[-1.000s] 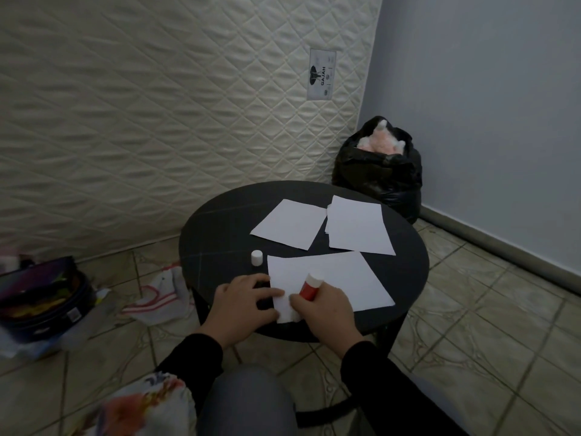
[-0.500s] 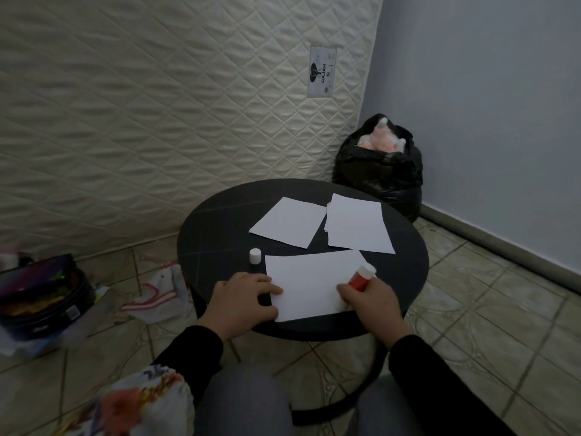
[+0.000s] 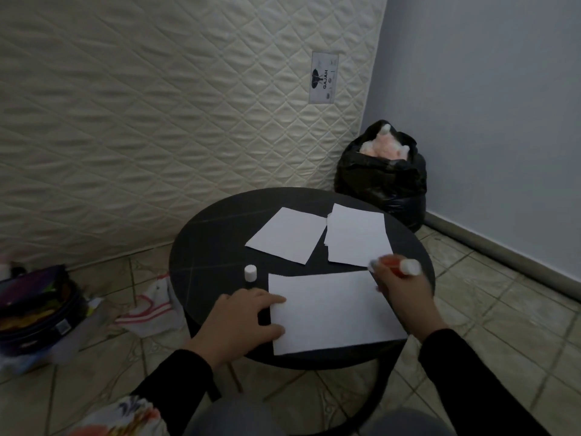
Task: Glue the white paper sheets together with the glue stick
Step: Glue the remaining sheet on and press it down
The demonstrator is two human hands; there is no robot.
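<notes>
Glue stick (image 3: 398,267) is in the right hand (image 3: 402,292), fingers curled round the red barrel, lying almost flat with one end over the top right corner of the near sheet (image 3: 333,311). It's blurry there so can't tell if the tip is actually on the paper, but imo it's at the far corner bc that's where an edge pass would start or end.

Left hand (image 3: 243,322) is flat w/ fingers spread, holding nothing, fingertips pressing the sheet's left edge. Pretty obviously there to pin the paper so it doesn't slide or wrinkle when the stick drags across.

Cap (image 3: 250,272) stands upright on the table (image 3: 207,247) just beside the sheet's top left corner, off the paper so it's out of the way but easy to grab.

Two other sheets wait further back: mid sheet (image 3: 287,234) and right stack (image 3: 358,236), which looks like more than one layer at its left edge. Both well clear of the hands, prob kept apart so no glue gets on them early.

Nothing joined yet afaict, so still the gluing step, pressing sheets together comes after.
</notes>
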